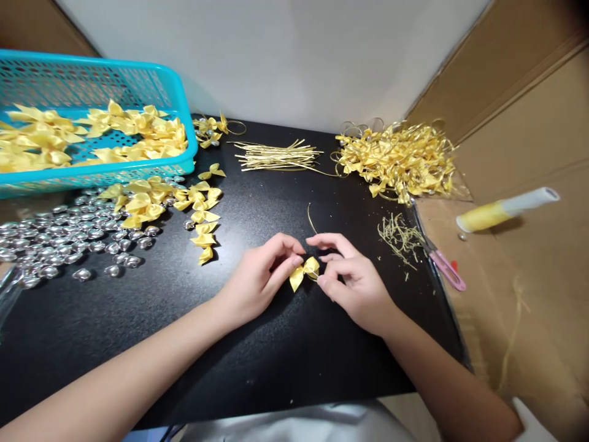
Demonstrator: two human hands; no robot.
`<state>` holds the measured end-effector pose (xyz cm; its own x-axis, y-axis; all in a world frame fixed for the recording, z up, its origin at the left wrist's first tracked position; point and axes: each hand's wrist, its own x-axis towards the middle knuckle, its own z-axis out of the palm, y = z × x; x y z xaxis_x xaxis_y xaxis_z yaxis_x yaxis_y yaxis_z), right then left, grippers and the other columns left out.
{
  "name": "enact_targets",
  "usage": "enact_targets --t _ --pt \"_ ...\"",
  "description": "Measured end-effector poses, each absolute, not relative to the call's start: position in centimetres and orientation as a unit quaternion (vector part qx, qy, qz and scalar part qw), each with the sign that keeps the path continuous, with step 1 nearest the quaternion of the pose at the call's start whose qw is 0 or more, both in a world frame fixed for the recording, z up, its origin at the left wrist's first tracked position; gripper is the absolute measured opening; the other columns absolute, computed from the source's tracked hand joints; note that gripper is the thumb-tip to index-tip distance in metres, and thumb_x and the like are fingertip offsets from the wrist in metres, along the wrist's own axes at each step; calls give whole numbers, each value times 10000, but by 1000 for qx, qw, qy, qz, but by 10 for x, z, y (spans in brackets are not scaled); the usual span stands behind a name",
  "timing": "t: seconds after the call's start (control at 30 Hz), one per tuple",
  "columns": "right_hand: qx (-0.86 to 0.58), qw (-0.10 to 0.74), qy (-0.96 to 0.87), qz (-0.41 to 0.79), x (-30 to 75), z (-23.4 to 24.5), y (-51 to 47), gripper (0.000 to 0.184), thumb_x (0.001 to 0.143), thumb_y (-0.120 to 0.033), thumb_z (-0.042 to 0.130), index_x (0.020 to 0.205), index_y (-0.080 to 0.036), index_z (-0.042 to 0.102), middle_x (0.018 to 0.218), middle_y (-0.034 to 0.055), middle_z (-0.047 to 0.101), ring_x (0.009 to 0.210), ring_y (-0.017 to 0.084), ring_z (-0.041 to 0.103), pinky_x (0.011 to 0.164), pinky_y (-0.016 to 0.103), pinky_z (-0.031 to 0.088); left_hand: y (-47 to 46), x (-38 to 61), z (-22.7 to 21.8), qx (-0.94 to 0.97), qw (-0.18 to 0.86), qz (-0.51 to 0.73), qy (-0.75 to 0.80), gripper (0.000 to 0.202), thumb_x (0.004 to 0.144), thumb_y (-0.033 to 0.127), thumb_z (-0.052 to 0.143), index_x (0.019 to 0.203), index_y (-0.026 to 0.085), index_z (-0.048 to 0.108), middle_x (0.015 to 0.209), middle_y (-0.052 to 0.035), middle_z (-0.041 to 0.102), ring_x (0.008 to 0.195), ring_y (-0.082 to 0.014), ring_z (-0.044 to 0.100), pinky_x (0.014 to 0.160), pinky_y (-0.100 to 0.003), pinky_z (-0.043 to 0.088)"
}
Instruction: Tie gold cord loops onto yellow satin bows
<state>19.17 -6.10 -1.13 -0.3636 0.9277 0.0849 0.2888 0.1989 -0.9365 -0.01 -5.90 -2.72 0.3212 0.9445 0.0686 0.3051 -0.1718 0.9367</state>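
Near the middle of the table, my left hand [262,273] pinches a yellow ribbon bow [297,279] between thumb and fingers. The bow's loops and tails stick out to the right and down. On its right side, my right hand [356,282] is curled, thumb and fingertips close against the bow. A thin gold tie [311,218] rises from behind the right index finger, and a pale strand shows between the bow and the right thumb. The fingers partly hide where tie and bow meet.
A turquoise basket [138,166] holds yellow bows. Silver bells [83,230] and more bows [205,215] lie at left. Gold ties [276,156] are bundled at the back, beside a heap of tied bows [400,156]. Clippings [399,236], pink scissors [446,268] and a tube [506,210] are at right.
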Motion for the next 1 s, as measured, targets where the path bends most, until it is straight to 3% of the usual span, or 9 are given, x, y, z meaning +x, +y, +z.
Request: enact_targets --t 0.1,0.17,0.27,0.4,0.63,1.0 --pt "-441 356 -646 510 190 -14 -61 295 787 -136 574 505 -169 495 1004 53 639 867 154 609 782 309 496 -60 1 -28 673 450 362 462 109 943 254 487 943 181 568 706 25 581 597 -92 528 558 -195 423" --pt "-444 364 -635 517 189 -14 -62 304 801 -147 563 505 -169 495 842 34 614 706 114 565 641 259 462 -61 1 -29 652 479 366 460 144 954 280 480 929 178 578 699 21 579 572 -88 520 534 -191 432" --pt "-453 385 -626 505 187 -14 -62 327 817 -170 566 499 -169 489 738 16 584 618 95 514 556 237 410 -63 1 -29 623 535 374 431 151 929 312 547 918 169 593 724 3 608 598 -95 563 558 -199 489" --pt "-458 410 -623 484 187 -13 -62 333 827 -173 569 503 -172 491 715 12 584 605 95 505 532 235 394 -64 0 -28 644 518 409 387 167 829 223 696 959 168 606 824 -14 650 658 -95 611 627 -207 535" --pt "-468 440 -627 440 184 -14 -64 315 859 -170 563 545 -180 545 716 21 598 644 116 550 567 250 438 -64 -1 -26 691 446 390 414 23 845 165 663 823 159 663 738 -17 691 650 -106 622 633 -218 511" --pt "-480 473 -606 423 181 -23 -66 249 885 -193 590 645 -175 651 734 15 614 692 112 589 623 243 472 -60 7 -24 492 595 419 477 152 800 272 726 751 152 648 664 11 672 604 -79 592 594 -165 481"
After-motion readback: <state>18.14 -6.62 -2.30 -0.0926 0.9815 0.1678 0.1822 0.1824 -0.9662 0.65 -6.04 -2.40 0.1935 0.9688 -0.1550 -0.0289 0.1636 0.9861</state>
